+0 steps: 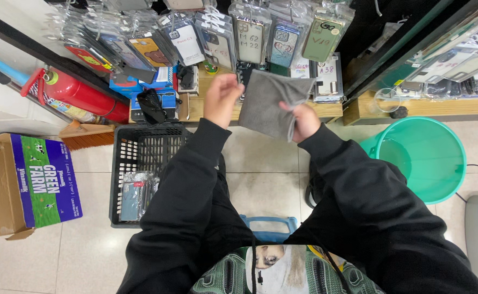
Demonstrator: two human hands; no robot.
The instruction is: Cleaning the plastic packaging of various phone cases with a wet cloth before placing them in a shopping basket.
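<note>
A grey cloth [269, 103] hangs in the air above the tiled floor [261, 158], held up between both hands. The left hand [222, 98] pinches its upper left edge with closed fingers; the right hand [303, 121] is clenched around its lower right side, where the fabric bunches. Below and to the left stands a black plastic crate [141, 147] (latticed walls), holding a few packaged phone cases [135, 193] at its near end. To the right stands a green bucket [429, 158], which seems to hold water, though the view is unclear. Beyond the cloth, a wooden shelf [331, 110] carries rows of bagged phone cases [250, 38]. A red fire extinguisher [70, 92] leans at the left, beside a printed cardboard box [32, 182].
</note>
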